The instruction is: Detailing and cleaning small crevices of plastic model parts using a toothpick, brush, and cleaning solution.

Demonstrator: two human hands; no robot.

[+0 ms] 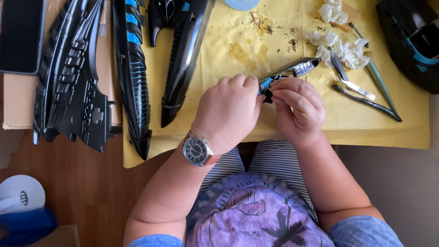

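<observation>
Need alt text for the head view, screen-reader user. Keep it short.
Seen from above, a person's left hand and right hand together hold a slim black plastic part with blue accents over a stained yellow mat. Larger black panels lie to the left; crumpled tissues, tweezers and a small brush lie to the right.

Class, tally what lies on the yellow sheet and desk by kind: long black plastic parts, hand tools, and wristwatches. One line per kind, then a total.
Long black plastic parts: 4, with three lying on the desk and one held in both hands
Hand tools: 3
Wristwatch: 1
Total: 8
</observation>
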